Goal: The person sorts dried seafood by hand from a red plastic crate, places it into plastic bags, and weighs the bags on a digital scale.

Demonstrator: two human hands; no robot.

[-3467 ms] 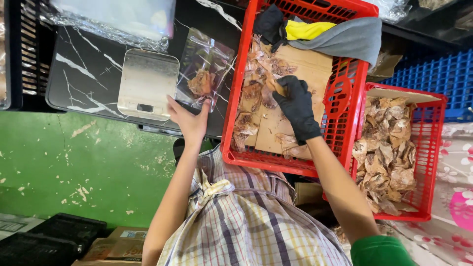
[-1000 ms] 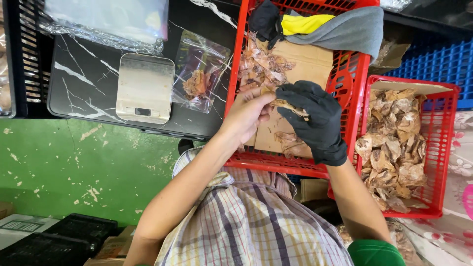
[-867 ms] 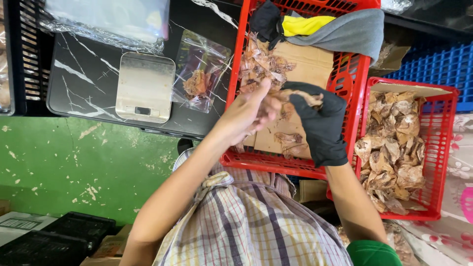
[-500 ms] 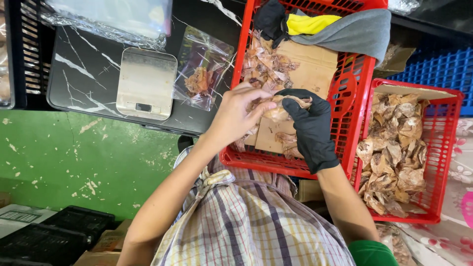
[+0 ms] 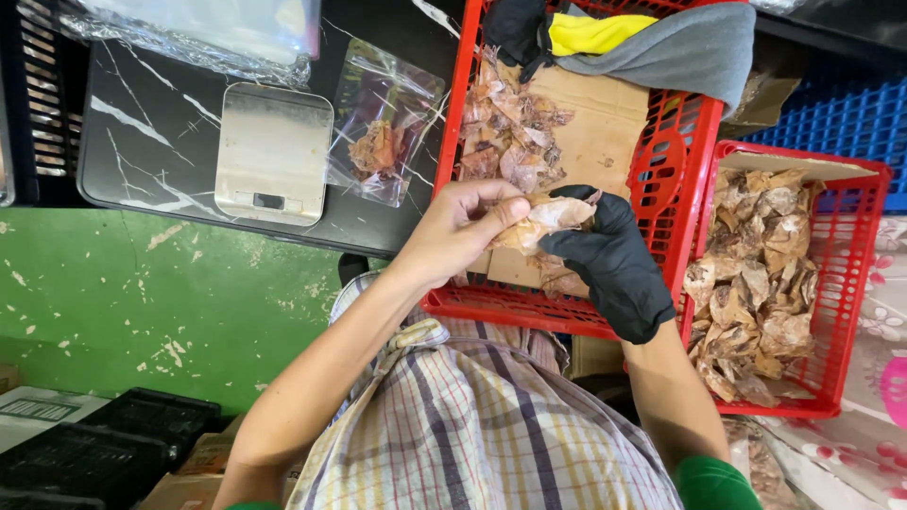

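My bare left hand (image 5: 463, 227) and my black-gloved right hand (image 5: 612, 263) together grip one pale brown dried piece (image 5: 553, 215) over the near edge of a red plastic crate (image 5: 557, 312). Inside that crate lie more dried pieces (image 5: 510, 132) on a sheet of brown cardboard (image 5: 605, 132). My left thumb and fingers pinch the piece's left end. The gloved fingers wrap its right end from below.
A second red crate (image 5: 850, 283) full of dried pieces (image 5: 751, 283) stands to the right. On the black marbled tabletop (image 5: 151, 123) sit a small metal scale (image 5: 272, 151) and a clear bag (image 5: 383, 132) holding some pieces. Grey and yellow cloth (image 5: 661, 42) lies across the crate's far end.
My left hand left the clear bag by the scale and came to the crate. Both hands now hold one dried piece together, and they have shifted slightly over the last second.
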